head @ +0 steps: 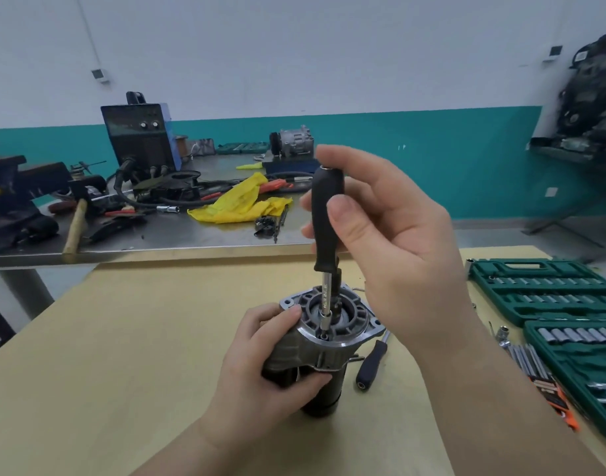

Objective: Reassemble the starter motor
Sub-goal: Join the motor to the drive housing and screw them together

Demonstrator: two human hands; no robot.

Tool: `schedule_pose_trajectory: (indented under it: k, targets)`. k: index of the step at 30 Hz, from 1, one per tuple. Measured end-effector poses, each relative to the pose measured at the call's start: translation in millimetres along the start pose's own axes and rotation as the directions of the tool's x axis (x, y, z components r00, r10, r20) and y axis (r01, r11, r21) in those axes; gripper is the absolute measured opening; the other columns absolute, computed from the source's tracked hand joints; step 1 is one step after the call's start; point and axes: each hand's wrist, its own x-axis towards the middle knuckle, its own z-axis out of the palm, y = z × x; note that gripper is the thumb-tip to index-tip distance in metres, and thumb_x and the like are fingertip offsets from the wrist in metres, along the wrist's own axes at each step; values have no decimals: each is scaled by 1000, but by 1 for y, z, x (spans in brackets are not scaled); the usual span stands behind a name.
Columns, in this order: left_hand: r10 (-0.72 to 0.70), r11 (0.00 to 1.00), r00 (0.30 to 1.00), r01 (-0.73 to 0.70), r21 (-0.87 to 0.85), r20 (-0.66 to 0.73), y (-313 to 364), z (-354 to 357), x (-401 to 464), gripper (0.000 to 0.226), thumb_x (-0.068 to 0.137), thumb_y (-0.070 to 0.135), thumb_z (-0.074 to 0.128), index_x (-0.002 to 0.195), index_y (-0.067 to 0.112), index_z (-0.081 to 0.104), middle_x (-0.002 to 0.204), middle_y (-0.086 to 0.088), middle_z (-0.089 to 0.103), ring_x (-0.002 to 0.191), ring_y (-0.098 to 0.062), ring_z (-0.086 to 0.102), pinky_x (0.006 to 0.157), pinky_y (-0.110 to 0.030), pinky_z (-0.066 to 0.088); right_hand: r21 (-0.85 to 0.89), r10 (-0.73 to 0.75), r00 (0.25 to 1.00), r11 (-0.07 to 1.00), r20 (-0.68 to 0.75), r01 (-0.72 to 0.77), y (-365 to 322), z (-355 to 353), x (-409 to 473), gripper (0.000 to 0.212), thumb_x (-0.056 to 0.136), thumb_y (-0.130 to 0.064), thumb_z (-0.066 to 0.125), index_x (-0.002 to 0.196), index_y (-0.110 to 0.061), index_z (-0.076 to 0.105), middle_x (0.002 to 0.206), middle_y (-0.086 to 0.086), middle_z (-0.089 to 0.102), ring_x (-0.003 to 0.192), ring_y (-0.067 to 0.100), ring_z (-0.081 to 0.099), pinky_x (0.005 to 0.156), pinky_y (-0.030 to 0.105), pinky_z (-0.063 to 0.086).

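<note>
The starter motor (324, 341) stands upright on the tan table (123, 355), its grey flanged nose housing facing up and its black body below. My left hand (260, 365) grips the housing from the left side. My right hand (391, 242) holds the black handle of a nut driver (325, 221) held upright. The driver's silver shaft reaches down into the housing, its tip on a screw near the front inner rim.
A second black-handled driver (372, 364) lies on the table right of the motor. Green socket set cases (548, 297) lie open at the right, with loose bits beside them. Behind stands a metal bench (157, 235) with a hammer, yellow rag, welder and tools.
</note>
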Motion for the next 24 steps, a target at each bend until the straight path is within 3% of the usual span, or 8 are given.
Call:
schedule_pose_trajectory:
  k: [3,6,8,11,14,19,22,24]
  targets:
    - [-47,995,998,50,-87,33,0,-5,0,76,81,31,85,151,42,56,143,-1,55,129,-21,63,106,-25,50,-1,-33,998,999,-44,33,1,-3,1,35,99,-17,70,129,-34,65,100,-10,69,86,31,71,72,50,65]
    - [-107,989,994,110,-97,31,0,-7,-3,72,83,35,84,148,47,57,139,9,64,128,-21,66,104,-26,52,8,-46,996,999,-82,46,4,-4,2,34,97,-14,72,125,-29,64,93,-13,67,80,26,71,69,49,65]
    - [-190,975,982,191,-111,15,1,-5,-7,73,77,40,88,144,48,58,138,14,69,126,-15,69,101,-23,54,58,-31,996,998,-87,37,6,-4,1,30,98,-18,69,127,-26,64,96,-4,67,83,27,71,71,45,64]
    - [-300,942,954,294,-159,-10,4,-4,-10,70,74,44,86,136,59,58,135,23,71,119,-4,72,96,-17,55,210,15,1000,978,-24,-9,7,-7,-1,31,103,-24,55,133,-23,63,111,22,66,90,35,70,77,45,60]
    - [-330,910,944,323,-259,20,6,-1,-11,56,85,40,77,137,57,63,138,18,71,122,-8,71,97,-18,55,250,21,1000,968,6,-22,9,-9,-3,33,107,-18,48,138,-20,60,109,20,68,86,36,70,78,47,59]
    - [-380,869,922,385,-311,79,4,4,-15,57,92,43,76,146,47,60,146,8,66,129,-23,68,102,-53,58,138,-65,993,987,-98,78,12,-5,-3,29,102,-13,63,129,-22,60,93,1,65,71,32,65,63,50,60]
    - [-410,857,910,405,-318,54,2,5,-19,59,93,56,78,147,47,59,142,10,69,124,-20,71,100,-55,57,80,-98,984,991,-146,110,12,-5,-2,30,99,-15,69,125,-26,61,91,-5,64,71,32,63,62,46,60]
    - [-413,857,910,404,-320,41,0,6,-22,60,93,55,78,149,45,58,140,9,70,121,-20,72,98,-54,58,104,-91,984,989,-156,108,13,-7,-3,26,101,-17,66,125,-26,63,95,0,68,75,34,66,66,46,61]
